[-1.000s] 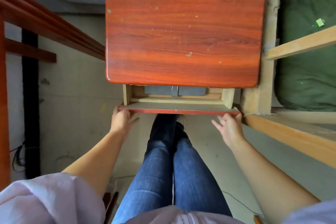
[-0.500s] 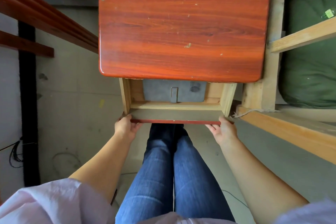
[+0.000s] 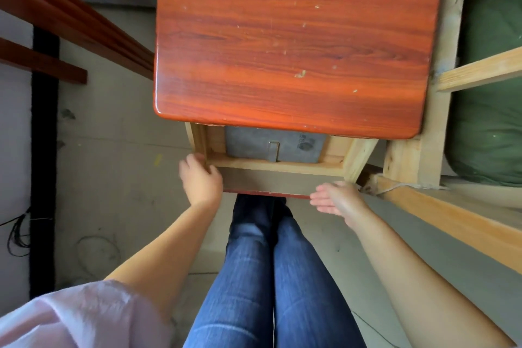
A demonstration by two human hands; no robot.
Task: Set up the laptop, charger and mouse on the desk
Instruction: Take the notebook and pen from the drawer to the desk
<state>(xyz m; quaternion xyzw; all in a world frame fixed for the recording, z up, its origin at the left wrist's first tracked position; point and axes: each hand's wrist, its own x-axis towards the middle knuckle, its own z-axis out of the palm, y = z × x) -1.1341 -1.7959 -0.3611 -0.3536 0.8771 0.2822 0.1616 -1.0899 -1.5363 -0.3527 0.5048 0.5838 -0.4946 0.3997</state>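
A red-brown wooden desk (image 3: 288, 42) fills the upper middle, its top bare. Under its near edge a pale wooden drawer (image 3: 279, 176) stands pulled out. Inside lies a flat grey felt case (image 3: 254, 145) with a flap and a small logo, partly hidden under the desk top. My left hand (image 3: 201, 178) hovers over the drawer's left front corner, fingers apart, holding nothing. My right hand (image 3: 336, 200) is off the drawer front at its right end, palm open and empty. No charger or mouse shows.
My legs in blue jeans (image 3: 268, 277) stand under the drawer. A pale wooden bed frame (image 3: 418, 155) with green bedding (image 3: 491, 93) is on the right. Red-brown rails (image 3: 70, 20) run at the left, and black cables (image 3: 17, 234) lie on the floor.
The drawer has come further out, showing more of the grey case. Both hands have let go of the drawer front; the left has risen to its left corner and the right has opened beside it.
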